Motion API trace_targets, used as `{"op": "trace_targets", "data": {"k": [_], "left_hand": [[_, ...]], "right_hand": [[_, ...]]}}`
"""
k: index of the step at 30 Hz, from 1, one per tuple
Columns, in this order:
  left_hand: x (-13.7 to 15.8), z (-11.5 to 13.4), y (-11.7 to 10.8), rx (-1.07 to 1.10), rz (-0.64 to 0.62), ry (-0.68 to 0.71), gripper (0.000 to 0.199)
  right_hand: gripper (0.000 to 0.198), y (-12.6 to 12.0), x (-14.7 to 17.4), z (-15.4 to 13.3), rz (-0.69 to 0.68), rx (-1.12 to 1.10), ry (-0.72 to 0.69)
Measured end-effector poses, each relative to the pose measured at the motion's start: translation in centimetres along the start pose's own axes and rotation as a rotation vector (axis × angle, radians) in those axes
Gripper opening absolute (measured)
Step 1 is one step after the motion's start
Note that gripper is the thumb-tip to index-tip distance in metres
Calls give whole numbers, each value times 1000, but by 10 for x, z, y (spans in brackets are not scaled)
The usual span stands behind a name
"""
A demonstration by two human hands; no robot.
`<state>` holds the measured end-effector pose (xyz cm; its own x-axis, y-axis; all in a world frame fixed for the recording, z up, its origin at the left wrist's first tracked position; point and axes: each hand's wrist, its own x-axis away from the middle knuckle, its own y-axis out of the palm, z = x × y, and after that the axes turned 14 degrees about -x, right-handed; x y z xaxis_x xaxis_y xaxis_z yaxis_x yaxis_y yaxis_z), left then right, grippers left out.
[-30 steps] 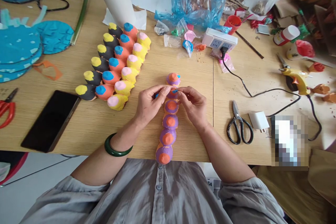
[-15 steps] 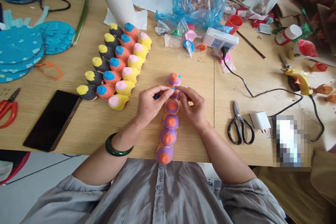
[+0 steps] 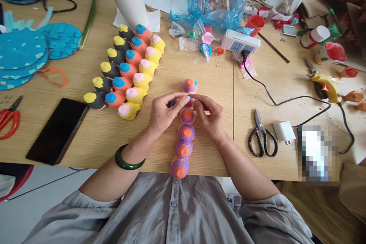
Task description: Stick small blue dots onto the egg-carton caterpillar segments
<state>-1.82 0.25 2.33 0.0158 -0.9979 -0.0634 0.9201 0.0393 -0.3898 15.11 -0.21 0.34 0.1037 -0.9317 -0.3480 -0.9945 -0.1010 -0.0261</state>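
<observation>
Where your fingertips meet: above the second cup from the far end of the purple strip (image 3: 186,132), your left hand (image 3: 163,113) and right hand (image 3: 211,116) face each other, tips touching or nearly so.
Left hand: thumb and forefinger close together, while a blue piece (image 3: 171,104) shows in the curl of your fingers.
Right hand: thumb and forefinger bend toward the same cup; whether they grip anything, you cannot tell from this view.
Purple strip: it lies on the wooden table between your forearms, its long axis running away from your grey shirt (image 3: 174,213), the far end leaning slightly right, the near end at the table edge.
Nearer hand: neither clearly wins; both reach that second cup, one from each side of the strip.
Cups: you face six rounded purple domes, matte like soft clay, with blunt orange tips and ragged orange seams; the farthest carries a small blue dot (image 3: 195,82) on its right flank.
Three painted rows: left of the strip, you have knobbly black cups (image 3: 107,84) tipped yellow, orange cups (image 3: 128,74) tipped blue and yellow cups (image 3: 148,70) tipped pink.
Hard, smooth things: a flat black phone (image 3: 57,131) lies well left of the strip, steel scissors (image 3: 259,126) to its right, and your glossy green bangle (image 3: 121,162) circles the wrist on its left.
</observation>
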Motion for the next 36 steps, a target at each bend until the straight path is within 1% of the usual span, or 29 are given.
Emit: {"op": "trace_targets", "data": {"k": [3, 6, 8, 10, 13, 17, 21, 23, 27, 29, 30, 32, 34, 36], "left_hand": [[-1, 1, 0, -47, 23, 7, 30], [-1, 1, 0, -64, 57, 49, 26], [-1, 1, 0, -60, 64, 61, 22], [0, 2, 0, -54, 59, 50, 19], [0, 3, 0, -43, 40, 14, 17], [0, 5, 1, -22, 0, -4, 18], [1, 7, 0, -10, -21, -2, 18], [1, 8, 0, 13, -38, -11, 22], [2, 8, 1, 14, -59, -29, 47], [2, 7, 1, 10, -53, -46, 53], [2, 7, 0, 9, -52, -58, 52], [2, 6, 0, 1, -56, -77, 43], [1, 5, 0, -23, -64, -72, 31], [1, 4, 0, -42, -67, -57, 27]], "right_hand": [[30, -1, 0, 2, -57, 45, -89], [33, -3, 1, 5, -96, 115, -114], [33, -3, 2, 5, -76, 147, -92], [32, -3, 3, 4, -19, 161, -62], [27, -1, 2, 1, 59, 122, 1], [24, 1, 0, -2, 63, -27, 92], [22, 3, -1, -2, 54, -80, 90], [22, 3, -1, -2, 62, -90, 88], [22, 4, 0, 0, 97, -119, 118], [24, 5, 0, 1, 110, -141, 146], [25, 5, -1, 2, 114, -158, 161], [26, 6, -1, 3, 123, -205, 179], [26, 7, -1, 4, 130, -258, 189], [26, 7, -2, 4, 131, -291, 201]]}}
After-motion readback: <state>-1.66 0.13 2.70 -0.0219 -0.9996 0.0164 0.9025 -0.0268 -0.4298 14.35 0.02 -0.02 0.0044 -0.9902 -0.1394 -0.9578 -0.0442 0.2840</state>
